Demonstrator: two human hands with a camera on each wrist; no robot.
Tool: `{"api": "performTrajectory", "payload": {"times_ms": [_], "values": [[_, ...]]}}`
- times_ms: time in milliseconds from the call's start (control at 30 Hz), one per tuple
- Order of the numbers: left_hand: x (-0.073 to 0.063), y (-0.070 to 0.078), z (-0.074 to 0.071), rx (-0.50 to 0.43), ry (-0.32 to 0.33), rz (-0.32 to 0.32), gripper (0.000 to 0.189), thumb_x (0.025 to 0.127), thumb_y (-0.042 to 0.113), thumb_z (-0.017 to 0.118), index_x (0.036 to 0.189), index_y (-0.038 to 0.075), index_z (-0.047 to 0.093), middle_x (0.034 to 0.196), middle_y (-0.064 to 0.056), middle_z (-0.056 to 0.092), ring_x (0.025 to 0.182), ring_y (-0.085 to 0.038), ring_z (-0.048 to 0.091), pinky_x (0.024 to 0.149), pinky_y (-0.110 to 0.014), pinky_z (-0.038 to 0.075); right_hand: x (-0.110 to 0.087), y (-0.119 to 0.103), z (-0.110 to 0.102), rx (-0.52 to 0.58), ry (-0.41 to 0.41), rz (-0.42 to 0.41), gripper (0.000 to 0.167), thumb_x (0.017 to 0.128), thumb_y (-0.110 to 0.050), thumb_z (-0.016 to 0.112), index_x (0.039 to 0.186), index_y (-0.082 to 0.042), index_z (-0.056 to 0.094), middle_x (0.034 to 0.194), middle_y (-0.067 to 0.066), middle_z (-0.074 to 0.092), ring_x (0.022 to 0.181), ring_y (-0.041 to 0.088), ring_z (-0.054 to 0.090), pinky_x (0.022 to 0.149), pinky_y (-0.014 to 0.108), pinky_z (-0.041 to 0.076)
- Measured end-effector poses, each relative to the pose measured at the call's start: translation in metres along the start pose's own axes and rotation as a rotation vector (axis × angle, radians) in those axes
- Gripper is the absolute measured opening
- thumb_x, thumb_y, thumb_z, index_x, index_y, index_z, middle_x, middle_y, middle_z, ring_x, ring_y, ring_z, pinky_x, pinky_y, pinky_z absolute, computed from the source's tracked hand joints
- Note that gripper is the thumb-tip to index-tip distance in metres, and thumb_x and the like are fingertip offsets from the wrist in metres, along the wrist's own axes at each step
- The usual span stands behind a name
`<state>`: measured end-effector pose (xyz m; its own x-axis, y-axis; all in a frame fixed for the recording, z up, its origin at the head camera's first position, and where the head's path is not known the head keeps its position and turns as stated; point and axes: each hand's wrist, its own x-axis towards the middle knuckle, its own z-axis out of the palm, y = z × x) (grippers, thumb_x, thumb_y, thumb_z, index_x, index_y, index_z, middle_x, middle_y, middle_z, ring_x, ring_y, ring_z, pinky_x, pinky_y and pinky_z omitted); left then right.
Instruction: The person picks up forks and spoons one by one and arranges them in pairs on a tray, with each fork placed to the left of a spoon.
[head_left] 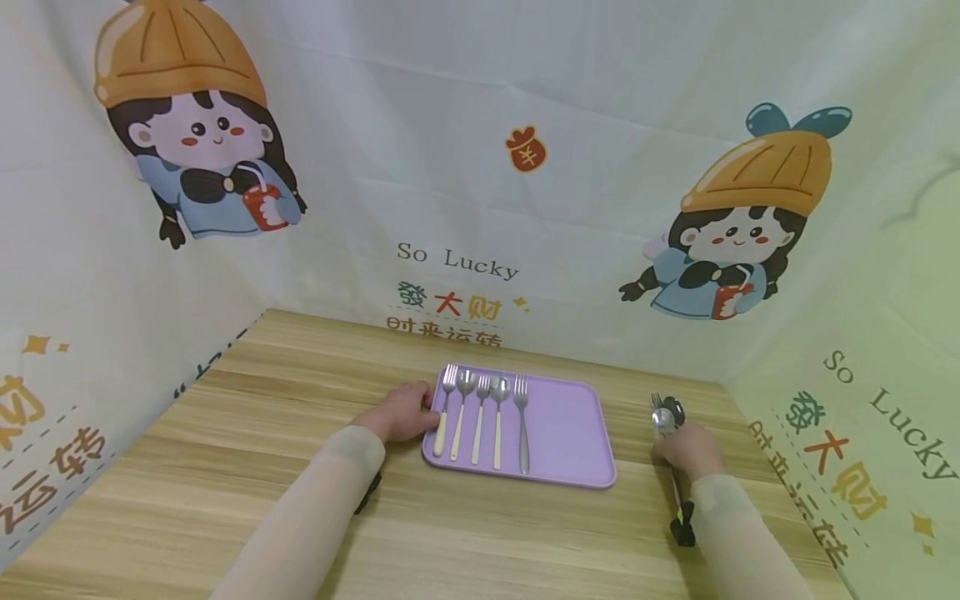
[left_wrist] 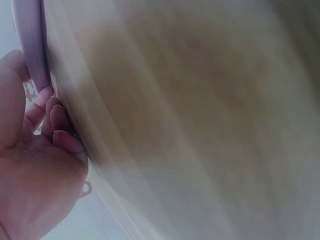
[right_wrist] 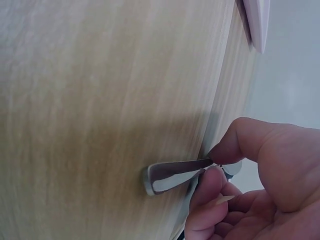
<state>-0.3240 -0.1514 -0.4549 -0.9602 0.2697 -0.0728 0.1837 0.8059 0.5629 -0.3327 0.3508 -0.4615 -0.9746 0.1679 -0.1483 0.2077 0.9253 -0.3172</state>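
Observation:
A lilac tray (head_left: 570,433) lies on the table. On its left half are two spoons (head_left: 466,383) and two forks (head_left: 483,387) with cream handles, then an all-metal fork (head_left: 522,425). My left hand (head_left: 405,412) pinches the tray's left rim, thumb above and fingertips at its underside; the left wrist view shows this grip on the rim (left_wrist: 31,40). Right of the tray, my right hand (head_left: 692,450) pinches a silver spoon (head_left: 662,419) between thumb and index finger. Its flat metal handle (right_wrist: 175,175) sticks out toward me. Beside its bowl lie a fork (head_left: 656,400) and a black spoon (head_left: 675,408), partly hidden.
Wood-grain table (head_left: 465,542) surrounds the tray. A printed white cloth (head_left: 420,167) hangs behind and along both sides. A black object (head_left: 682,529) shows by the right wrist, and another dark piece (head_left: 369,492) sits by the left wrist.

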Motion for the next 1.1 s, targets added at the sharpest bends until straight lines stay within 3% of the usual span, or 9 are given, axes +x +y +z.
{"api": "performTrajectory", "payload": {"times_ms": [200,367,433,500,700,933,1100], "values": [[-0.002,0.002,-0.001,0.003,0.003,-0.003,0.021,0.098,0.025,0.068,0.108,0.009,0.058,0.101,-0.009,0.061,0.096,-0.024,0.058,0.091,-0.043,0.052,0.013,0.01,0.007,0.021,-0.018,0.0,0.044,0.089,-0.038,0.074,0.096,0.006,0.074,0.094,0.022,0.069,0.084,0.034,0.06,0.074,0.044,0.052],[-0.001,0.002,-0.001,0.008,0.007,0.004,0.02,0.098,0.024,0.068,0.107,0.009,0.058,0.1,-0.009,0.061,0.096,-0.024,0.058,0.093,-0.044,0.052,0.044,0.032,0.021,0.067,-0.07,0.008,0.037,0.094,-0.04,0.067,0.079,-0.006,0.069,0.078,0.012,0.068,0.071,0.026,0.061,0.063,0.037,0.048],[-0.001,0.002,0.0,0.009,0.008,0.008,0.02,0.098,0.023,0.069,0.106,0.009,0.058,0.1,-0.009,0.06,0.096,-0.025,0.058,0.092,-0.044,0.052,0.046,0.031,0.019,0.092,-0.101,0.017,0.038,0.095,-0.041,0.064,0.073,-0.01,0.065,0.068,0.007,0.065,0.063,0.022,0.059,0.059,0.035,0.045],[-0.001,0.001,0.0,0.007,0.007,0.009,0.02,0.098,0.023,0.068,0.106,0.009,0.058,0.1,-0.009,0.06,0.095,-0.025,0.058,0.092,-0.044,0.052,0.034,0.018,0.011,0.124,-0.108,0.019,0.037,0.097,-0.038,0.062,0.072,-0.01,0.063,0.062,0.003,0.06,0.057,0.019,0.054,0.058,0.034,0.043],[-0.001,0.001,0.0,0.013,0.005,0.006,0.02,0.097,0.024,0.067,0.107,0.009,0.058,0.1,-0.009,0.06,0.096,-0.025,0.058,0.092,-0.044,0.052,-0.035,-0.038,-0.025,0.215,-0.088,0.026,0.034,0.099,-0.028,0.059,0.071,-0.01,0.058,0.055,-0.004,0.051,0.051,0.01,0.044,0.057,0.029,0.039],[0.004,-0.004,0.001,0.008,0.007,0.02,0.021,0.096,0.026,0.066,0.106,0.009,0.057,0.099,-0.01,0.061,0.095,-0.026,0.058,0.09,-0.043,0.052,-0.041,-0.052,-0.033,0.194,-0.067,-0.003,0.031,0.097,-0.03,0.057,0.075,-0.008,0.061,0.061,0.0,0.056,0.056,0.015,0.048,0.061,0.032,0.041],[0.015,-0.016,0.008,-0.002,0.011,0.025,0.022,0.096,0.029,0.066,0.105,0.011,0.057,0.099,-0.01,0.06,0.094,-0.027,0.058,0.089,-0.044,0.051,-0.04,-0.063,-0.033,0.219,-0.062,-0.033,0.031,0.095,-0.026,0.056,0.068,-0.013,0.054,0.061,-0.001,0.05,0.055,0.014,0.045,0.06,0.031,0.041]]}}
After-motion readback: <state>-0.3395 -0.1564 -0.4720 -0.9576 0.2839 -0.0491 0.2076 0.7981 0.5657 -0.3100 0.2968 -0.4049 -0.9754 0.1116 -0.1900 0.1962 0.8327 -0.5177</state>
